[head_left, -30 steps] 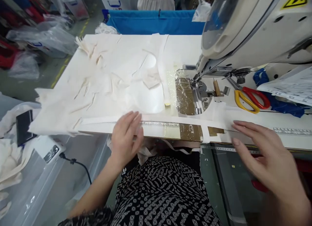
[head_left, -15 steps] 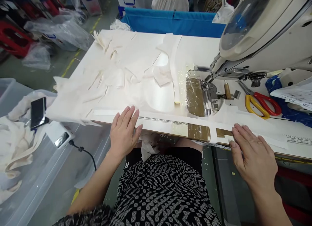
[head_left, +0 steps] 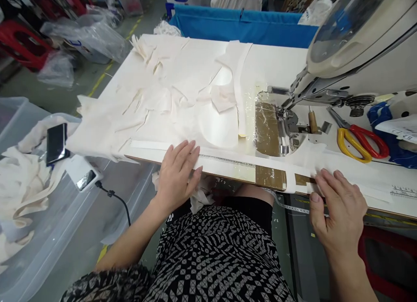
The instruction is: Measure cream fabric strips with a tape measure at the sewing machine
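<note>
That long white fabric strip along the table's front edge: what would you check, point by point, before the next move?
1. Left hand flat on the long white fabric strip: ok.
2. Right hand fingertips on the strip: ok.
3. Strip lies along the printed ruler scale: ok.
4. Strip free of wrinkles between the hands: cannot tell.
5. Red-and-yellow scissors clear of both hands: ok.
6. Loose cream fabric scraps off the strip: ok.
</note>
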A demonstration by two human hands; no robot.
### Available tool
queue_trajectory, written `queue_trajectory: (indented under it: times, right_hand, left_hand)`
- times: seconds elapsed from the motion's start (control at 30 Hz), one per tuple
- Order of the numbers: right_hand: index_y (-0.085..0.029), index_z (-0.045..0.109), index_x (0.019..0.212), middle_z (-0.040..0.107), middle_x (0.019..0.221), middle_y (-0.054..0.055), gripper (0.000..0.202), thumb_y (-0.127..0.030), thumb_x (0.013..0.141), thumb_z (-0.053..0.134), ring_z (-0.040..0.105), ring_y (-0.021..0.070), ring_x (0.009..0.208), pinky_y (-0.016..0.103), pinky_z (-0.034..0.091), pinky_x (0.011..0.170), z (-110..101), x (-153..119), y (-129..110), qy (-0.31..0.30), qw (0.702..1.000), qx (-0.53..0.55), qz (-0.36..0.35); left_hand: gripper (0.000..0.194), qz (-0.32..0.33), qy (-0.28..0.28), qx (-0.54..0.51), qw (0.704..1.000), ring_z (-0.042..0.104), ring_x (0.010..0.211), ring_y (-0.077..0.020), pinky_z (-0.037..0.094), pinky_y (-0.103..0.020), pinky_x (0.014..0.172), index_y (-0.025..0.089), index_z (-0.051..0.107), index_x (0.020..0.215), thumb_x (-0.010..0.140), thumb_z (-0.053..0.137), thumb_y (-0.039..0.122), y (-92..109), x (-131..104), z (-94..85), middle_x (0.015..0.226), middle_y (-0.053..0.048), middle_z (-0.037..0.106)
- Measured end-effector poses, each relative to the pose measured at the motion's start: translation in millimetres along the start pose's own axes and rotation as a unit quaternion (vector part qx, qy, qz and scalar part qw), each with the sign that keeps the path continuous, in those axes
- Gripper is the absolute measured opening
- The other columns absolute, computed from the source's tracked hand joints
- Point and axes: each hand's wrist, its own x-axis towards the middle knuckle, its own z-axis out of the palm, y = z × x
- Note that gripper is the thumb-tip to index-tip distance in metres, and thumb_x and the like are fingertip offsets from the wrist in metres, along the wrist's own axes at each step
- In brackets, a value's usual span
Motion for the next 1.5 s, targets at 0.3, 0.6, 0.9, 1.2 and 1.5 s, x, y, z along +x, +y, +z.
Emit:
queue_trajectory:
  times: [0.3, 0.6, 0.9, 1.2, 1.5]
  right_hand:
    - [-0.018, 0.058, 0.134, 0.062, 0.132, 0.016, 0.036, -0.022, 0.099, 0.05, 0.055, 0.0331, 0.127, 0.054, 0.038, 0.109, 2.2, 0.9, -0.9, -0.028, 0.999, 0.003, 0.03]
    - [-0.018, 0.056, 0.136, 0.062, 0.132, 0.017, 0.038, -0.019, 0.099, 0.051, 0.055, 0.0346, 0.127, 0.054, 0.039, 0.107, 0.0, 4.2, -7.1, -0.018, 0.999, 0.005, 0.032]
    - [-0.026, 0.051, 0.143, 0.065, 0.109, 0.013, 0.055, -0.018, 0.091, 0.068, 0.064, 0.035, 0.103, 0.057, 0.047, 0.097, -3.5, 1.4, -14.9, 0.008, 1.0, 0.009, -0.019]
    - [-0.04, 0.052, 0.144, 0.065, 0.092, 0.005, 0.076, -0.001, 0.081, 0.067, 0.065, 0.0273, 0.076, 0.043, 0.056, 0.07, -8.8, -8.9, -33.7, 0.042, 0.994, 0.089, -0.046]
    - [-0.02, 0.064, 0.128, 0.069, 0.107, 0.006, 0.032, -0.013, 0.099, 0.052, 0.067, 0.0191, 0.089, 0.029, 0.052, 0.074, 38.8, -41.7, -58.5, -0.232, 0.952, 0.172, -0.103]
  left_hand:
    - [0.043, 0.068, -0.053, -0.027, 0.996, 0.046, 0.136, -0.0263, 0.031, -0.049, 0.118, 0.015, 0.044, 0.142, 0.102, 0.044, 0.03, 24.4, 14.0, 16.7, 0.144, -0.01, 0.052]
    - [0.044, 0.056, -0.07, -0.023, 0.996, 0.045, 0.137, -0.0241, 0.028, -0.045, 0.119, 0.014, 0.043, 0.143, 0.103, 0.043, 0.031, 23.0, 9.4, 15.8, 0.145, -0.009, 0.051]
    - [0.043, 0.088, -0.015, -0.033, 0.995, 0.062, 0.107, -0.0217, 0.048, -0.037, 0.094, 0.021, 0.053, 0.134, 0.092, 0.064, 0.018, -2.4, -11.4, 6.3, 0.119, -0.007, 0.068]
    - [0.017, 0.017, 0.078, -0.034, 0.996, 0.068, 0.09, -0.0192, 0.053, -0.034, 0.08, 0.022, 0.061, 0.107, 0.093, 0.054, 0.016, -31.1, -60.0, -6.0, 0.096, -0.005, 0.072]
    - [0.035, -0.272, -0.178, 0.076, 0.942, 0.069, 0.077, -0.0199, 0.043, -0.027, 0.062, 0.02, 0.069, 0.107, 0.1, 0.037, 0.034, -66.5, -149.3, -3.9, 0.093, -0.006, 0.075]
